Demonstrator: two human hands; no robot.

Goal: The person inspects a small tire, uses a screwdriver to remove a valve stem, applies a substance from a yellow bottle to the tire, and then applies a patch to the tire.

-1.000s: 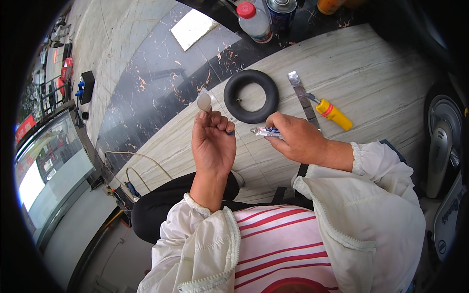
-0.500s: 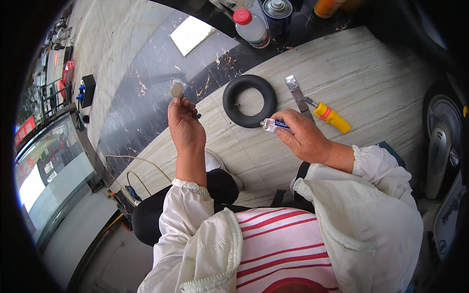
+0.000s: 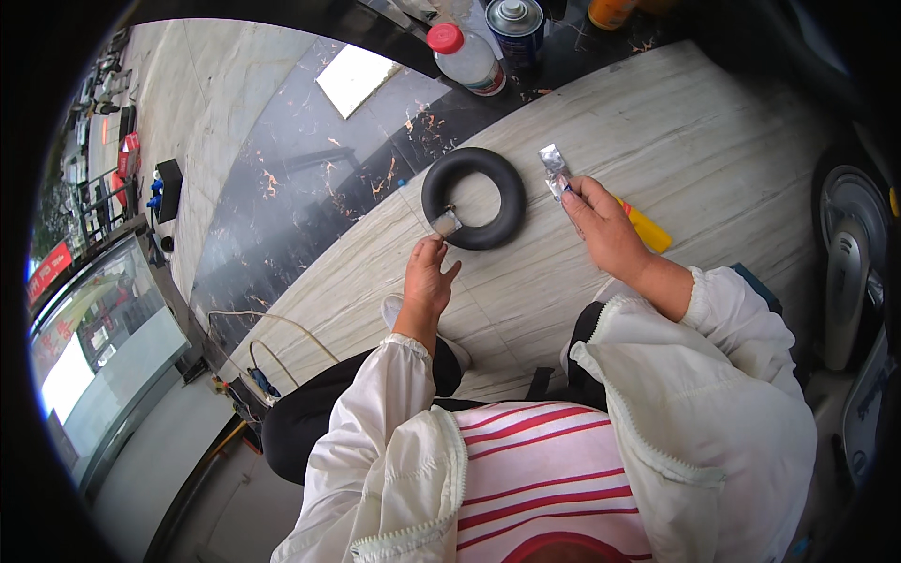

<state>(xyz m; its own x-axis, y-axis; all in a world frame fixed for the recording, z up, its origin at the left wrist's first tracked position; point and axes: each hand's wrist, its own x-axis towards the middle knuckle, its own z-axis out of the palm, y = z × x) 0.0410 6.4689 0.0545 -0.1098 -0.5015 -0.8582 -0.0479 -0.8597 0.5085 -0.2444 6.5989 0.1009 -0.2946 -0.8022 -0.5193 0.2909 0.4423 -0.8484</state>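
Observation:
Pinched in the fingertips of my left hand point(image 3: 429, 281) is a round patch point(image 3: 444, 224) on a small clear film, held over the near left side of a black inner tube point(image 3: 511, 202). The inner tube lies flat on the floor, its valve point(image 3: 450, 207) inside the ring. My right hand point(image 3: 605, 230) is closed on a small glue tube point(image 3: 561, 187), of which only a short silvery end shows. Just beyond that end lies a silver foil strip point(image 3: 551, 158), partly covered by the hand. A yellow-handled tool point(image 3: 648, 227) is half hidden behind the right hand.
A small blue cap point(image 3: 402, 183) lies left of the inner tube. At the back stand a clear bottle with a red lid point(image 3: 467, 61), a dark can point(image 3: 515, 33) and an orange container point(image 3: 615, 11). A wheel point(image 3: 854, 225) stands at the right. Cables point(image 3: 272, 324) run at the left.
My left hand has moved right and nearer, bringing the patch over the inner tube. My right hand has moved right and away, to the foil strip. The blue cap now lies on the floor.

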